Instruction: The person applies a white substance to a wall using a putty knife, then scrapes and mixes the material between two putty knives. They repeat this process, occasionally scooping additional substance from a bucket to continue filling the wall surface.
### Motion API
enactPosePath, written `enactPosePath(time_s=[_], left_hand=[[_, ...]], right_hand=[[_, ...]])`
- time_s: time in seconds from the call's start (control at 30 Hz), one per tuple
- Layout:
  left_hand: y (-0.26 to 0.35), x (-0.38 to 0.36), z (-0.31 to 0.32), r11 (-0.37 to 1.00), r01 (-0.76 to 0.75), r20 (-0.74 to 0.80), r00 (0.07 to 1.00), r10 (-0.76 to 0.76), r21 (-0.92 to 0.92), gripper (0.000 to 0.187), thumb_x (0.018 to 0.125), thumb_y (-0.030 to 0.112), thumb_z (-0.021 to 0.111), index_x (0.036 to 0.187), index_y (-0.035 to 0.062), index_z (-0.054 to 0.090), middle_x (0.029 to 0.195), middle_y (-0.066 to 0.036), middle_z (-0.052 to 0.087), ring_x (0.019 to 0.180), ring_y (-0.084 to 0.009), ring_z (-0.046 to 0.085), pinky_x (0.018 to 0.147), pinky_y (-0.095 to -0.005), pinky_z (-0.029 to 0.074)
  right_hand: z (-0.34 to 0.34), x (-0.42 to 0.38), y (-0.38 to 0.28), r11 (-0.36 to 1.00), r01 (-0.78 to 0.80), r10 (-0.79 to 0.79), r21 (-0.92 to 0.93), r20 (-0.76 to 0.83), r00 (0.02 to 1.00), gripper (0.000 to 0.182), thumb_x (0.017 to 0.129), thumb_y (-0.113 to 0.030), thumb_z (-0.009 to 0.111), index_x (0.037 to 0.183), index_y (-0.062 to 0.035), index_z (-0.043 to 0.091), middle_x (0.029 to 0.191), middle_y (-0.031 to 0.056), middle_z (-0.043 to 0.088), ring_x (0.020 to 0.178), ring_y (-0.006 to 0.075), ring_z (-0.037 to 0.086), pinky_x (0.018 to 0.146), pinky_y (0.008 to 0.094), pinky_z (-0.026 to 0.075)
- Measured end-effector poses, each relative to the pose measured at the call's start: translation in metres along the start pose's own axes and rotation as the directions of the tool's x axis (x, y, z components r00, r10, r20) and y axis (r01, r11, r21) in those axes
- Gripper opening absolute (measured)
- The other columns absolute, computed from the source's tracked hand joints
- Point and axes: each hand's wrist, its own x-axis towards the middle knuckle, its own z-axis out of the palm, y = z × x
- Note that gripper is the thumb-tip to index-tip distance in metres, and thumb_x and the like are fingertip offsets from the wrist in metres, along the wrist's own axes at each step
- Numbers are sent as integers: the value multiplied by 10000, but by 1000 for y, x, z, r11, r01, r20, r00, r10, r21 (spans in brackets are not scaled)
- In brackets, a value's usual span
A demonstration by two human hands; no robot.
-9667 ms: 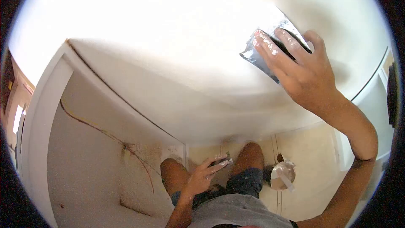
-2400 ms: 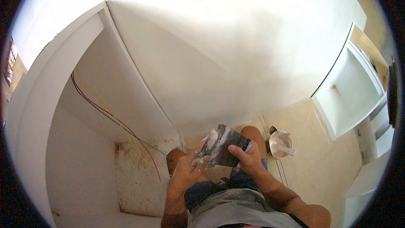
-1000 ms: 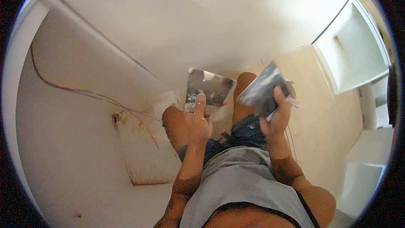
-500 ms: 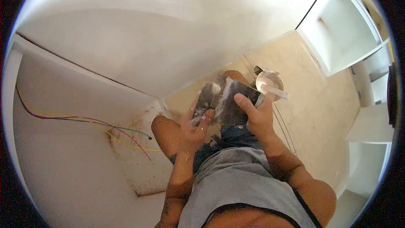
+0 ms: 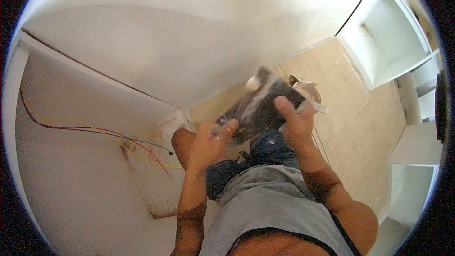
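Note:
My left hand [image 5: 214, 143] is closed around a putty knife [image 5: 232, 114], its blade blurred by motion and lying along the edge of a dark plate. A white lump of filler [image 5: 253, 84] sits near the blade's far end. With my thumb on top, my right hand [image 5: 297, 125] grips the dark scraper plate [image 5: 270, 109], which has a whitish smear across it. Both tools are held over my lap, overlapping in this view. Just beyond my right hand stands a bucket [image 5: 311, 91] with a pale stick [image 5: 320, 108] at its rim, partly hidden by the plate and hand.
A white wall panel [image 5: 189, 42] rises in front of me. Loose coloured wires [image 5: 109, 135] hang at the left above a stained patch [image 5: 154, 185]. White open cabinets [image 5: 391, 33] stand to the right, on a beige floor [image 5: 355, 104].
Both hands have moved apart slightly, and the tools have swung up toward the wall. The putty knife's blade and white lump have shifted up and right along the plate.

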Motion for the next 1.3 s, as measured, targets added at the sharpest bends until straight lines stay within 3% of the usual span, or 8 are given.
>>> enactPosePath(time_s=[0.1, 0.13, 0.17, 0.3, 0.4, 0.7, 0.9, 1.3], left_hand=[[-17, 16, 26, 772, 247, -52, 939, -340, -586, 419, 932, 256, 596, 1255, -6, 549, 1092, -171, 663, 966, -292, 655, 806, -362, 519], [-20, 22, 36, 462, 249, 75, 929, -364, -851, 412, 906, 277, 614, 1209, 1, 571, 1059, -163, 670, 930, -295, 663, 808, -381, 538], [-23, 28, 43, 71, 240, 204, 920, -334, -968, 407, 880, 297, 632, 1163, 8, 592, 1027, -156, 676, 894, -298, 671, 810, -401, 556], [-21, 47, 59, -253, 467, 485, 875, -9, -847, 388, 882, 200, 628, 1205, -1, 550, 1062, -139, 657, 936, -253, 672, 781, -401, 582], [-4, 52, 73, 185, 389, 362, 917, -166, -902, 374, 881, 167, 614, 1199, -20, 552, 1017, -131, 661, 873, -242, 681, 723, -363, 586], [-48, 95, 171, 379, 382, 291, 916, -276, -843, 482, 944, 202, 562, 1326, -63, 436, 975, -135, 641, 884, -234, 656, 646, -294, 558], [-57, 105, 209, 964, 152, 271, 958, -90, -217, 518, 959, 257, 524, 1373, -31, 407, 1246, -219, 574, 939, -370, 658, 775, -390, 561], [-114, 73, 179, 860, 251, 43, 965, -260, -443, 461, 971, 246, 527, 1353, 2, 442, 1245, -192, 540, 1086, -296, 569, 891, -377, 493]], right_hand=[[-6, 2, -4, 972, 222, -207, 81, -162, 965, 322, 897, -262, 658, 1073, 8, 647, 968, 97, 686, 825, 205, 662, 670, 335, 536], [-17, 12, -3, 800, 579, -581, -157, 43, 813, 328, 878, -259, 672, 1075, 2, 648, 977, 114, 684, 848, 250, 665, 707, 370, 535], [-34, 12, -12, 875, 468, -421, -121, 288, 860, 341, 843, -265, 695, 1091, -35, 652, 976, 131, 682, 889, 303, 654, 782, 409, 513], [-53, 4, 11, 476, 781, -495, -403, 612, 617, 456, 733, -166, 740, 1164, -73, 624, 1184, 154, 588, 1149, 363, 525, 947, 446, 422], [-67, 10, 41, 575, 351, -143, -739, 332, 933, 571, 714, -83, 719, 1256, -61, 540, 1286, 169, 499, 1197, 386, 466, 949, 479, 415], [-125, -22, 17, 356, -55, -141, -933, -112, 984, 535, 817, -56, 594, 1337, -80, 474, 1219, 167, 540, 1119, 352, 531, 915, 416, 471], [-113, -23, 55, 252, -34, -72, -967, -53, 996, 513, 827, -38, 545, 1335, -79, 490, 1246, 167, 535, 1123, 369, 540, 931, 438, 477], [-221, -2, 124, 651, -563, 330, -509, -479, 814, 303, 880, -208, 593, 1062, 33, 614, 794, 142, 654, 656, 252, 637, 586, 375, 534]])
